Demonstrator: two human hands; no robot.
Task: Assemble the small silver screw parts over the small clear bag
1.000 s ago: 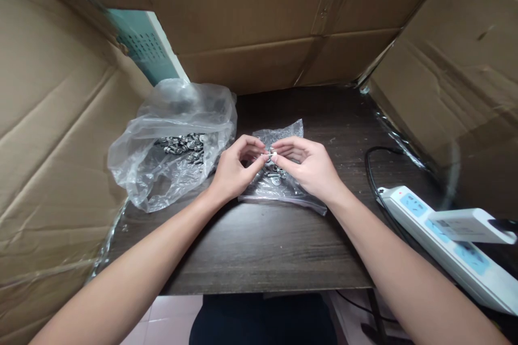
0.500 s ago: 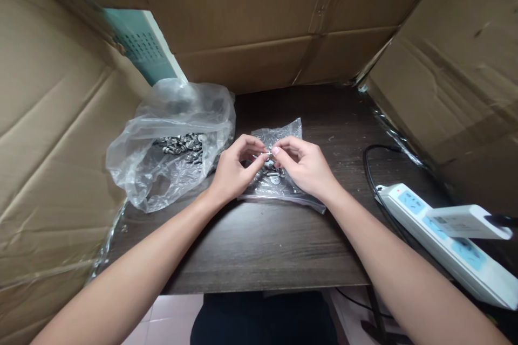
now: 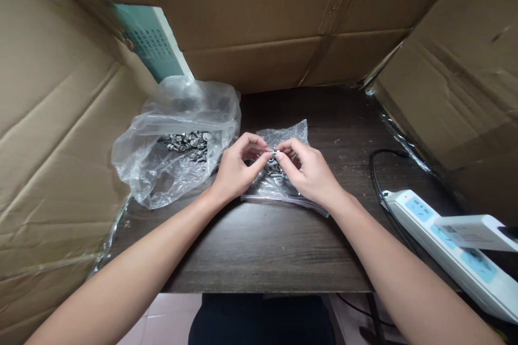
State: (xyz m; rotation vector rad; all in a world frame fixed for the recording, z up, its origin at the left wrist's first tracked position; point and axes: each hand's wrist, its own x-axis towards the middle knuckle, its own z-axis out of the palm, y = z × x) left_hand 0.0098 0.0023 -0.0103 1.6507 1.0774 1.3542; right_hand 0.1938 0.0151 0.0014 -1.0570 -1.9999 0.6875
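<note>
Grip: left grip point(image 3: 235, 170) and right grip point(image 3: 313, 172) both pinch one small metal part point(image 3: 274, 152) between thumb and index tips. Left has its 9 o'clock end, right its 3 o'clock end. Remaining fingers curl in loosely.

Part position: centre of view, between the two grips, above the small clear bag point(image 3: 300, 130).

Handling: judgement: light fingertip pressure, both ends on one line, no side load. Best to steady with left, make fine corrections with right. Working low over the bag is sensible, a slip should land on plastic. Main risk is a part this small rolling out of the pinch.

Part look: silvery, slim, with a wider piece crossing it near the right tips. Thread or exact shape too small to tell, fingers cover much of it.

Small bag contents: loose metal pieces point(image 3: 279, 178) at 6 o'clock of the part, some rod-like, one flat and round.

Large bag: crumpled clear plastic bag point(image 3: 135, 172) at 9 o'clock, mouth open, heap of shiny hardware point(image 3: 188, 143) inside.

Surroundings: dark wood-grain surface point(image 3: 263, 248); white power strip point(image 3: 435, 245) at 4 o'clock, black cable point(image 3: 374, 172) at 3; cardboard wall point(image 3: 259, 11) at 12.
</note>
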